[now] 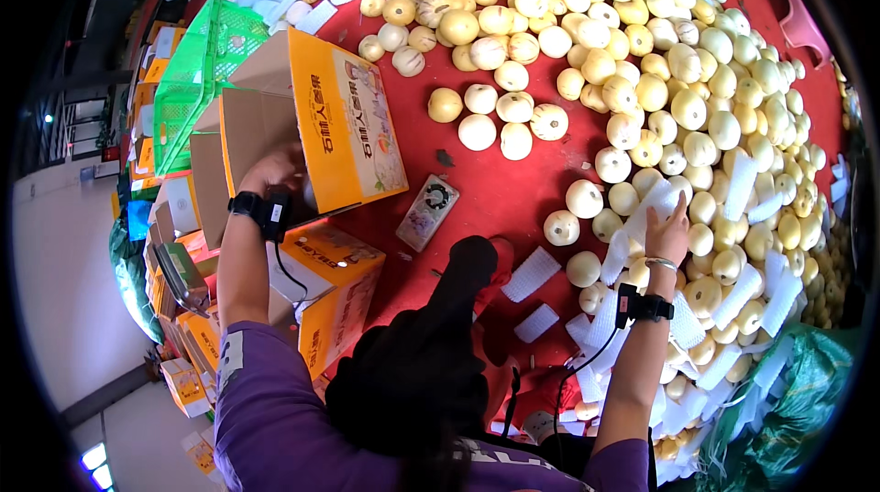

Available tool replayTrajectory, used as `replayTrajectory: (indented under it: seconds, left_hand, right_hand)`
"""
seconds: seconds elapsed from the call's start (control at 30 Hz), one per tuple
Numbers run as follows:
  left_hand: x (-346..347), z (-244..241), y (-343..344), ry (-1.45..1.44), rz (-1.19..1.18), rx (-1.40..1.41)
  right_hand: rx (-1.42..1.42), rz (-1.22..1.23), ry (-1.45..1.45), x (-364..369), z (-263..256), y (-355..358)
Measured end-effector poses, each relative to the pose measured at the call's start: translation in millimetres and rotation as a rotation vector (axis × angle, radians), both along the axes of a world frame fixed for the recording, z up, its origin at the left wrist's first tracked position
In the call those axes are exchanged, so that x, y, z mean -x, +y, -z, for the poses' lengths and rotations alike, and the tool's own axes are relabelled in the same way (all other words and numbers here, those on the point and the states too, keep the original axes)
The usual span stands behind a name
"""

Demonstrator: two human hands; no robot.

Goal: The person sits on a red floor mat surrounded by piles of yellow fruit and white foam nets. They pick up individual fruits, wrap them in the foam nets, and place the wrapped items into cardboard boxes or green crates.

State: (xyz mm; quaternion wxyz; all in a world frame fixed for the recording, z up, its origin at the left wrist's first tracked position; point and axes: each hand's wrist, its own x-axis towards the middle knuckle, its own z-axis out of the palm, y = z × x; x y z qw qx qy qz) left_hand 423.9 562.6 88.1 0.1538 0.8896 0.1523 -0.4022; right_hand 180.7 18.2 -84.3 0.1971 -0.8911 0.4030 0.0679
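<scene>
My left hand (278,169) reaches into an open cardboard box (347,124) with orange and white printed sides. The box wall hides part of the fingers, so I cannot tell whether they hold anything. At the right, my right hand (667,238) is over a large heap of pale yellow pepino melons (687,109), some streaked purple. Its thumb and fingers lie on either side of a white foam net sleeve (652,207). More foam sleeves (531,274) lie on the red floor covering (509,189) and among the fruit near my right forearm.
Another orange box (337,306) stands below the open one, with several more stacked at the left. A green plastic crate (206,80) is behind them. A small clear-topped case (427,212) lies before me. At the edges are a pink stool (797,25) and a green woven sack (797,396).
</scene>
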Motion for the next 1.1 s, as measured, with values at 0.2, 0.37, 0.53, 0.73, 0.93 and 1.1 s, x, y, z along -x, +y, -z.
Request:
replayTrajectory:
  seconds: [0.2, 0.37, 0.53, 0.73, 0.93, 1.1]
  left_hand:
    - [30.3, -60.0, -129.2, -1.094, 0.120, 0.310]
    - [31.3, 30.9, -253.1, -0.708, 0.658, 0.455]
    - [-27.8, 214.3, -204.1, -0.661, 0.211, -0.021]
    - [-13.5, 205.5, -192.9, -0.173, -0.672, 1.152]
    - [57.7, 97.9, -265.1, 0.468, -0.423, 1.922]
    - [86.5, 73.8, -298.1, 0.431, 0.289, 1.687]
  right_hand:
    - [0.051, 0.018, -0.164, 7.2, -4.3, -9.5]
    - [-0.248, 0.096, -0.426, 5.4, -50.5, 36.8]
    - [-0.640, 0.163, -0.421, 23.8, -59.2, 70.2]
    - [-1.123, 0.512, -0.720, 39.8, -39.4, 76.7]
    - [-1.585, 0.892, -0.874, 7.1, -50.4, 107.3]
    - [-2.137, 0.899, -0.891, -21.7, -67.9, 126.2]
